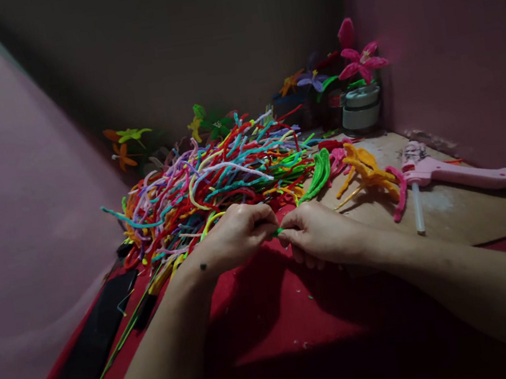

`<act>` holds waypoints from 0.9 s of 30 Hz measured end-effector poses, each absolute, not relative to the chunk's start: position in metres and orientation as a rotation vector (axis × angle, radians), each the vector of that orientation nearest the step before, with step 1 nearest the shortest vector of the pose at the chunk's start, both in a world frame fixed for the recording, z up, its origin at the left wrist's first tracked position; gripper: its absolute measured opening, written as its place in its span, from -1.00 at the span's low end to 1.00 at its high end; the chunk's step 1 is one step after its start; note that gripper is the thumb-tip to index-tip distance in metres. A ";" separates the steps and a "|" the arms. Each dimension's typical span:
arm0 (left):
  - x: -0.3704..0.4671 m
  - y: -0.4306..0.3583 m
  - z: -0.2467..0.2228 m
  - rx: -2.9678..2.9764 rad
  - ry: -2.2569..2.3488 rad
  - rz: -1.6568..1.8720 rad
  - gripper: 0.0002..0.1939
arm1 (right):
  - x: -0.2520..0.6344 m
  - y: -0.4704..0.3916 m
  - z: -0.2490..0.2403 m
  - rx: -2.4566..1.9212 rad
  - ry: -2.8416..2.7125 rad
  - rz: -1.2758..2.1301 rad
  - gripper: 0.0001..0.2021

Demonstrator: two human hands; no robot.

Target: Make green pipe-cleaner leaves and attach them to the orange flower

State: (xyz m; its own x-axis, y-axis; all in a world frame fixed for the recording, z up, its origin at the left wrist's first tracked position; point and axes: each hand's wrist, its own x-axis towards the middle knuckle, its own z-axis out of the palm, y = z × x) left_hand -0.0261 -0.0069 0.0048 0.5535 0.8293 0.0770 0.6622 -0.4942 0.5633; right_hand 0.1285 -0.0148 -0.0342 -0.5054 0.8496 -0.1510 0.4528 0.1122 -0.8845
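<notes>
Between my two hands, over the red cloth (270, 312), a small piece of green pipe cleaner (278, 232) shows at the fingertips. My left hand (242, 232) pinches its left side, and my right hand (310, 231) pinches its right side; most of it is hidden by the fingers. Just behind my hands lies a large heap of colourful pipe cleaners (230, 161). Looped green petals (319, 174) rest beyond my right hand, beside an orange pipe-cleaner flower (366, 170).
A pink glue gun (462, 172) lies on brown cardboard (445, 219) at the right. At the left are a flat black object (92, 337) and thin green stems (119, 346). A pink flower (363, 61) stands in a grey-lidded container (361, 110) behind.
</notes>
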 end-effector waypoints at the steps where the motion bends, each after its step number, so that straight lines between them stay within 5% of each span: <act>1: -0.026 -0.007 0.004 2.353 1.200 0.461 -0.83 | 0.129 -0.015 -0.033 -1.270 -1.977 1.407 -0.81; 22: -0.033 -0.008 0.005 2.474 1.067 0.268 -0.83 | 0.142 -0.006 -0.022 -1.160 -2.041 1.701 -0.80; 27: -0.033 -0.009 0.005 2.513 1.103 0.307 -0.84 | 0.149 0.001 -0.024 -0.967 -1.924 1.870 -0.67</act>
State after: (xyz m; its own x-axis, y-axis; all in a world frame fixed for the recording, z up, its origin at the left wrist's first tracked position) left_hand -0.0326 -0.0086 0.0049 0.6682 0.7425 0.0470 0.6600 -0.6207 0.4233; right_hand 0.1493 0.0006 -0.0243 -0.7333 0.6349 -0.2432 0.2611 -0.0673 -0.9630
